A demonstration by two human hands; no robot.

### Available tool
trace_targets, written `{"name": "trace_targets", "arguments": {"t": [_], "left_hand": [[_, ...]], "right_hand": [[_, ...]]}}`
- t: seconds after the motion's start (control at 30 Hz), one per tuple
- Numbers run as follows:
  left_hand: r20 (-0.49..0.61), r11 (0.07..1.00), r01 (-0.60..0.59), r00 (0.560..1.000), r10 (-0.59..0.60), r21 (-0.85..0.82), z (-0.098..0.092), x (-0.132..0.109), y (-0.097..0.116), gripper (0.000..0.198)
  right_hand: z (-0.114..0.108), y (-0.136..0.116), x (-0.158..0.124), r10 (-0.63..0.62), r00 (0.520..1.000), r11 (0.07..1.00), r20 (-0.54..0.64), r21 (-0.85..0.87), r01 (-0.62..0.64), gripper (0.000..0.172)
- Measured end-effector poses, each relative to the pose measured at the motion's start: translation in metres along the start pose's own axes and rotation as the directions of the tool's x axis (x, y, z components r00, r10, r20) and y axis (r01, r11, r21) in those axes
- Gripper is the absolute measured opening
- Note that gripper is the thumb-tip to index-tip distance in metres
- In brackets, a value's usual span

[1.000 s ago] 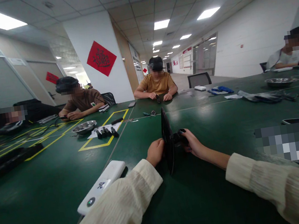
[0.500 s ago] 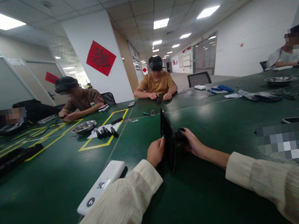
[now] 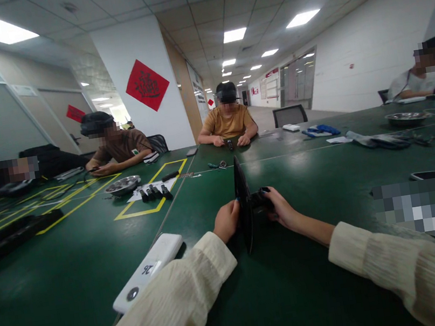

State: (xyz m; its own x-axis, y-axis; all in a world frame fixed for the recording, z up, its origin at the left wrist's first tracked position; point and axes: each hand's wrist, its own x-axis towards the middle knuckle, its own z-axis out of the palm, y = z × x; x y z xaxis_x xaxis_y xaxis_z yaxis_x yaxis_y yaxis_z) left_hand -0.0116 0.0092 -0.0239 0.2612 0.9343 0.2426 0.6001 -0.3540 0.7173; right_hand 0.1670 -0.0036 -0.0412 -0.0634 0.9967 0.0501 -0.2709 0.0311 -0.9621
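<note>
A thin black panel (image 3: 246, 224) stands upright and almost edge-on above the green table (image 3: 310, 291). My left hand (image 3: 225, 222) is closed on its left face, thumb against the surface. From the panel's right side juts a black mount-like part (image 3: 259, 199), whose exact kind I cannot tell. My right hand (image 3: 284, 208) is wrapped round the outer end of that part, partly covering it. Beside my left forearm lies a white power bank-like block (image 3: 155, 265) marked 26.
Several small black parts (image 3: 155, 193) rest on paper near a metal bowl (image 3: 123, 185). Pliers (image 3: 218, 165) lie beyond the panel. Gloves (image 3: 321, 130) and another bowl (image 3: 407, 117) are at the far right. Across the table sits a person (image 3: 227, 123); others sit at both sides.
The panel has turned slightly and appears more edge-on, with more of the black part on its right showing. Both hands stay in nearly the same place.
</note>
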Motion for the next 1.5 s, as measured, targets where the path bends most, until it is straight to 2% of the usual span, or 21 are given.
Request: {"name": "trace_targets", "arguments": {"t": [0.1, 0.23, 0.4, 0.57, 0.77, 0.93, 1.0, 1.27, 1.5], "left_hand": [[0.01, 0.995, 0.015, 1.0, -0.014, -0.099, 0.0002, 0.0013, -0.0007, 0.044], [0.066, 0.961, 0.126, 0.991, -0.113, -0.246, 0.001, 0.0026, -0.0005, 0.042], [0.074, 0.928, 0.166, 0.986, -0.149, -0.332, 0.0024, 0.0034, -0.0017, 0.046], [0.048, 0.943, 0.187, 0.982, -0.181, -0.276, 0.005, 0.0032, -0.0031, 0.049], [-0.011, 0.987, 0.116, 0.993, -0.118, -0.107, 0.0017, -0.0008, 0.0016, 0.047], [0.023, 0.993, 0.12, 0.993, -0.119, -0.017, -0.0006, -0.0013, 0.0034, 0.038], [0.03, 0.989, 0.143, 0.989, -0.142, -0.024, -0.0007, -0.001, 0.0042, 0.04], [0.014, 0.994, 0.088, 0.996, -0.087, -0.066, -0.0033, 0.0004, 0.0044, 0.034], [0.092, 0.963, 0.088, 0.994, -0.066, -0.255, -0.0003, 0.0038, -0.0025, 0.032]], "right_hand": [[-0.0001, 0.0, 0.0001, 0.004, 1.0, 1.0, 0.004, 0.008, -0.004, 0.023], [-0.0001, -0.0007, -0.0004, 0.01, 1.0, 1.0, 0.017, 0.026, -0.01, 0.023], [0.0014, -0.0033, -0.0019, 0.03, 0.999, 0.998, 0.02, 0.046, -0.031, 0.024], [0.0013, -0.0013, -0.0002, 0.019, 1.0, 0.999, 0.006, 0.043, -0.02, 0.022], [-0.0006, 0.0009, 0.0013, 0.014, 1.0, 1.0, 0.008, 0.026, -0.014, 0.02], [0.0014, -0.0012, -0.0002, 0.011, 1.0, 1.0, -0.009, 0.023, -0.011, 0.021], [0.0017, -0.0013, -0.0004, 0.016, 1.0, 1.0, -0.01, 0.018, -0.016, 0.022], [0.0006, 0.0006, 0.0019, 0.02, 1.0, 0.999, -0.008, 0.046, -0.02, 0.022], [0.0032, -0.0048, -0.0002, 0.028, 0.999, 0.998, -0.014, 0.054, -0.028, 0.019]]}}
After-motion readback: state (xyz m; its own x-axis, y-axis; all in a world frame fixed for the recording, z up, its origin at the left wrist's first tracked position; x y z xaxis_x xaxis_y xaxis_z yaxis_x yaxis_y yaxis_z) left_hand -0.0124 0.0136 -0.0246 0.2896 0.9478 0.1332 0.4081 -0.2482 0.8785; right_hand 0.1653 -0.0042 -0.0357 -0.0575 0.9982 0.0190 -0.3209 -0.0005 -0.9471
